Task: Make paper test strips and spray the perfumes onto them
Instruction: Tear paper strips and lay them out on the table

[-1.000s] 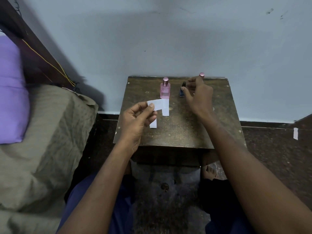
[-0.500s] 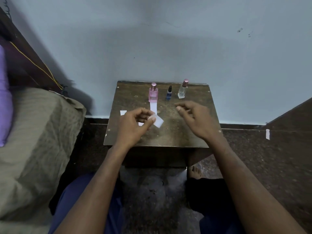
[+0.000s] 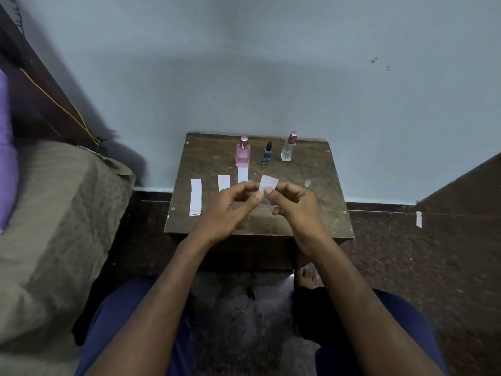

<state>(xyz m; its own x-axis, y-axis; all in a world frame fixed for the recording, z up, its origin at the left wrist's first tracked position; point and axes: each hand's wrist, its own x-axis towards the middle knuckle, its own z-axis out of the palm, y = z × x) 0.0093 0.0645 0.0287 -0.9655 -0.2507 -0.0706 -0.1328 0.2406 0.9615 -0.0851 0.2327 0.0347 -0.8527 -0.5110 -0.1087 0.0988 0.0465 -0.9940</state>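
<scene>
Here, a small piece of white paper [image 3: 268, 183] is pinched between both hands above the middle of the table [image 3: 311, 213]. The left hand [image 3: 227, 210] has its thumb and forefinger closed on the paper's lower edge, and the right hand [image 3: 294, 204] grips the same edge from the other side, its fingers curled.

Three bottles are lined up along the far edge of the table: a pink perfume bottle [image 3: 243, 152], a small dark blue bottle [image 3: 267, 153] and a clear bottle [image 3: 288, 147] with a pink cap. A paper strip [image 3: 243, 173] lies just in front of the pink bottle, a second strip [image 3: 224, 182] beside it, and a longer third strip [image 3: 195, 196] is laid near the left edge. A small clear cap [image 3: 307, 183] rests towards the right edge.
</scene>
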